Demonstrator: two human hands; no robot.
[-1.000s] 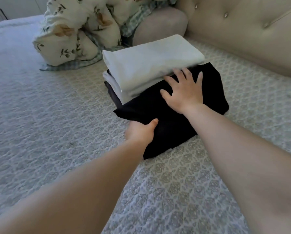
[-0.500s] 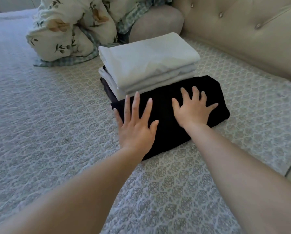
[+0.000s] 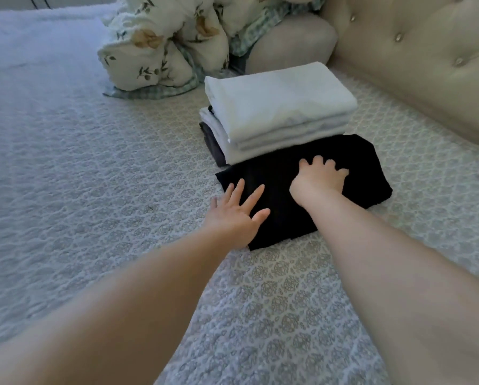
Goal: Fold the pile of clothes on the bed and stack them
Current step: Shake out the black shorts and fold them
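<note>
A folded black garment (image 3: pixel 277 176) lies flat on the patterned bedspread (image 3: pixel 288 301). Just behind it stands a stack of folded clothes (image 3: pixel 277 112), white pieces on top and a dark grey one at the bottom left. My left hand (image 3: pixel 237 215) lies flat with straight, spread fingers on the garment's near left corner. My right hand (image 3: pixel 319 182) presses on the middle of the black garment, its fingers bent and digging into the cloth.
A bundled floral duvet (image 3: pixel 163 45) with a checked edge lies at the back. A beige pillow (image 3: pixel 291 43) leans against the tufted beige headboard (image 3: pixel 413 59) on the right. Wide bedspread stretches to the left.
My left hand let go of the garment's near edge and laid flat on its left corner. My right hand slid back from the stack to the middle, and its fingers have curled.
</note>
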